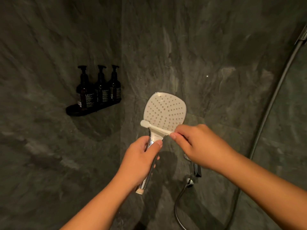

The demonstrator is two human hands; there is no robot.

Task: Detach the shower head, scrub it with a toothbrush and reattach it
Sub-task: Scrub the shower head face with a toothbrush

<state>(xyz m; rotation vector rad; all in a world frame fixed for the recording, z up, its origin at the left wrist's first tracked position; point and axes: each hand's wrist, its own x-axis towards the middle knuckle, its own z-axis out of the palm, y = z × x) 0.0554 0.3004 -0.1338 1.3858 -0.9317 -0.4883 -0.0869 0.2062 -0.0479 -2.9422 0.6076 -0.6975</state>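
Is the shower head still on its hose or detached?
Detached. The shower head is gripped by the left hand, its handle end is bare, and the hose hangs separately below.

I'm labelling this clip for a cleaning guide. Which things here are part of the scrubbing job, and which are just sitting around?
In use:
shower head, held by the left hand
toothbrush, pinched by the right hand
hose

Just there:
three pump bottles
black shelf under them
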